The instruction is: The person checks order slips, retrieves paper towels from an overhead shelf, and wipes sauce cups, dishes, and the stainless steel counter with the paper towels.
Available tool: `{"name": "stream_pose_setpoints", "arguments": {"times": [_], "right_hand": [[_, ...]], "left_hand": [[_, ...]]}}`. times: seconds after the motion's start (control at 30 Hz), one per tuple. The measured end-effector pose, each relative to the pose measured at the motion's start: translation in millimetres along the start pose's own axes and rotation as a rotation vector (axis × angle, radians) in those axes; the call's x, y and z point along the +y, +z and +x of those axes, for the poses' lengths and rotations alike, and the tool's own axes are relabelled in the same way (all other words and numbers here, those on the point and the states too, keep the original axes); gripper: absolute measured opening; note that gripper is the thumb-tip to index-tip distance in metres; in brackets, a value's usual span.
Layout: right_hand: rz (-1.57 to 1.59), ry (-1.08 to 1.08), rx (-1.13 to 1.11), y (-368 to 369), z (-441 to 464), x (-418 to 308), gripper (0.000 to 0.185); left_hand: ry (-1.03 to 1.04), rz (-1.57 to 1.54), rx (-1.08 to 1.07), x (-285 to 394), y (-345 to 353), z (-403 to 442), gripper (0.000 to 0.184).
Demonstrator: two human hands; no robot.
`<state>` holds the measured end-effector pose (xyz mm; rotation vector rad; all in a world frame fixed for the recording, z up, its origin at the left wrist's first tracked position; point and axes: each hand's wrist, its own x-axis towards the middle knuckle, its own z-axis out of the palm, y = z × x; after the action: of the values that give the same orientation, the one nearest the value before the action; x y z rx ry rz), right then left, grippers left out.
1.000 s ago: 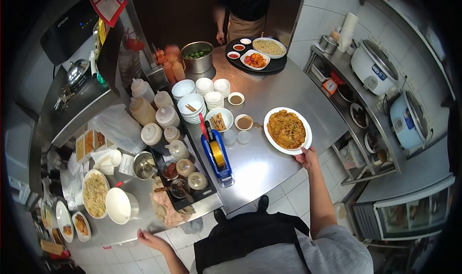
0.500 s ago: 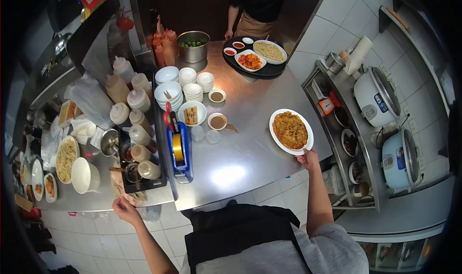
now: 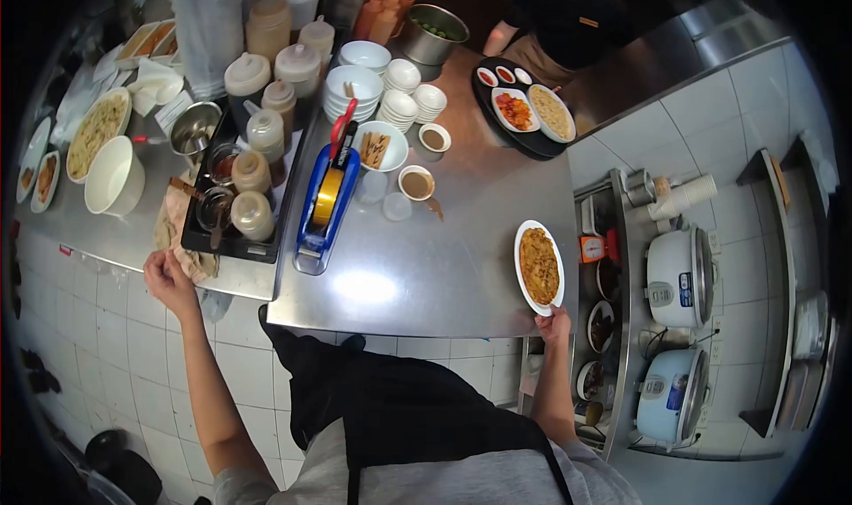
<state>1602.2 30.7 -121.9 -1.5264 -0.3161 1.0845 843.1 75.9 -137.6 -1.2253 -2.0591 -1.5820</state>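
Note:
My right hand grips the near rim of a white oval plate of fried rice, over the right end of the steel counter. My left hand is at the counter's front edge, its curled fingers closed on a crumpled beige cloth; the fingertips are partly hidden. Beside the cloth stands a black tray with sauce jars and squeeze bottles. Between my hands sits a blue tape dispenser with yellow tape.
Across the counter a person in a black shirt stands by a round black tray bearing dishes. Stacked white bowls, sauce cups and a steel pot sit mid-counter. Rice cookers and a shelf are at right.
The view has swung, so the counter things appear shifted and rotated. My right hand still holds the plate, now tilted more edge-on. My left hand stays by the cloth. The person opposite shows more fully.

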Motion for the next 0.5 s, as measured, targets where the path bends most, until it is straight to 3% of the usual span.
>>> {"name": "stream_pose_setpoints", "arguments": {"times": [0.2, 0.37, 0.5], "right_hand": [[0.007, 0.023, -0.071, -7.9, 2.2, -5.6, 0.019], [-0.131, -0.045, 0.062, 2.1, 6.1, 0.5, 0.021], [-0.092, -0.08, 0.209, 4.6, 15.7, 8.8, 0.025]], "left_hand": [[-0.105, -0.018, -0.013, -4.0, 0.3, -1.6, 0.015], [-0.356, -0.198, -0.055, -2.4, -5.8, -0.3, 0.015], [-0.407, -0.387, -0.008, 4.0, -8.7, 5.1, 0.014]]}}
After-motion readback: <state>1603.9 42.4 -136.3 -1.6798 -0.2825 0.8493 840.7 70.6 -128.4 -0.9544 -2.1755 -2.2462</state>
